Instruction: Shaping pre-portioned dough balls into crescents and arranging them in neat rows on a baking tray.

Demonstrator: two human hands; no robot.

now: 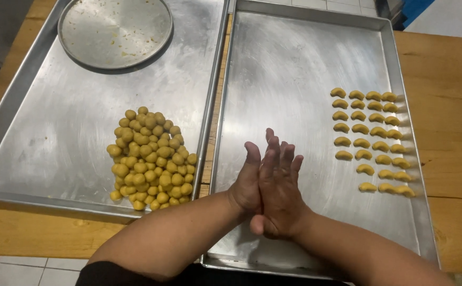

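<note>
Here: left hand [247,182] and right hand [279,185] pressed palm to palm above the right tray [294,69]; contents between palms hidden. Heap of dough balls [151,159] on left tray [45,132]. Crescent pieces [371,139] in rows near right edge.

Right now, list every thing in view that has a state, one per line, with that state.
left hand: pressed palm to palm against the right, over the right tray; anything between them is hidden
right hand: pressed flat against the left
dough balls: heaped on the left tray, unshaped
crescent pieces: shaped, laid in rows on the right tray
right tray: mostly bare
round pan: empty but for crumbs, lying on the left tray
</note>
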